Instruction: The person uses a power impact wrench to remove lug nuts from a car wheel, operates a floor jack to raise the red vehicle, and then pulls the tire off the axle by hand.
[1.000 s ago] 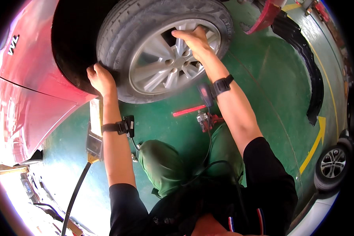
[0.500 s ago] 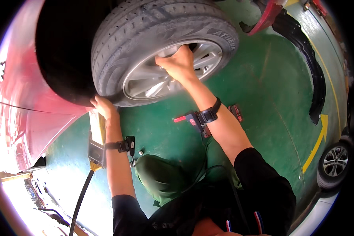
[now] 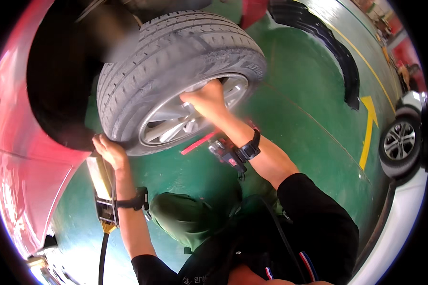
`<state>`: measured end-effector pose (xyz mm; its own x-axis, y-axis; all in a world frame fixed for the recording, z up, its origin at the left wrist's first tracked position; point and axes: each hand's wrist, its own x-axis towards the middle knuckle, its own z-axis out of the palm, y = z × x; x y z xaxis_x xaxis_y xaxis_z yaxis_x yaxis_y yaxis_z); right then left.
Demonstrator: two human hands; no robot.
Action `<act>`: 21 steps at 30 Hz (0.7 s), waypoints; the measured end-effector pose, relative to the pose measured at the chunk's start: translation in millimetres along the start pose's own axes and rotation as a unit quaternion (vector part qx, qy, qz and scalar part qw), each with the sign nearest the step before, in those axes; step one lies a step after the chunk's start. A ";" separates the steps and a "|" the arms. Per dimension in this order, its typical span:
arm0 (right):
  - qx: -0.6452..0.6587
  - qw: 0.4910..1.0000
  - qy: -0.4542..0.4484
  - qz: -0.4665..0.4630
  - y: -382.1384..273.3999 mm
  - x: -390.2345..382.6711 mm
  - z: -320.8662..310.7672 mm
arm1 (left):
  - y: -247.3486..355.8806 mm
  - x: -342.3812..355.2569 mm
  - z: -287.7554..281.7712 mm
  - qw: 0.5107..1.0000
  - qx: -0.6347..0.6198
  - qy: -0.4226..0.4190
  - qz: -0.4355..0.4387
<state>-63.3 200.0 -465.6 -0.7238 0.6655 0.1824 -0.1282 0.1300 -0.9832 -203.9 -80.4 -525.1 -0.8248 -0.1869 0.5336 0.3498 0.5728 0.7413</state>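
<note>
A car wheel with a worn grey tyre (image 3: pixel 176 61) and a silver spoked rim (image 3: pixel 164 133) stands tilted in front of me, by the dark wheel arch (image 3: pixel 57 109) of a red car (image 3: pixel 14 142). With my right hand (image 3: pixel 207 99) I grip the rim between its spokes; the fingertips are hidden inside. My left hand (image 3: pixel 111 153) holds the tyre at its lower left edge, palm against the rubber. Whether the wheel touches the hub cannot be seen. Both wrists wear black straps.
Beside my left forearm stands a jack (image 3: pixel 106 209) with a pale block (image 3: pixel 100 175) on top. A cordless power tool (image 3: pixel 229 156) lies below my right forearm. A black curved liner (image 3: pixel 330 45) rests on the green floor. Right, a white car shows its wheel (image 3: pixel 400 142).
The view has shifted, and the wheel now appears lower and more to the left, showing more tread. Both hands stay on it. More of the wheel arch's inside shows.
</note>
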 end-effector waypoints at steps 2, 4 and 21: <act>0.063 0.998 0.012 0.007 15.7 5.3 -17.5 | 28.6 -7.7 1.2 1.000 -0.007 -0.021 -0.009; 0.087 0.996 0.016 0.028 16.3 3.9 -29.6 | 39.3 -10.7 2.1 0.997 0.026 -0.030 0.067; 0.425 0.849 0.298 0.099 109.6 4.0 -268.9 | 289.6 -99.1 28.8 0.832 -0.186 -0.332 0.404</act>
<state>102.1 414.6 -570.3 -0.3485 0.8990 -0.2653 -0.6699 -0.4369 -0.6003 -33.6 126.9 -375.1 -0.2746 0.6921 0.6676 0.9201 -0.0126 0.3914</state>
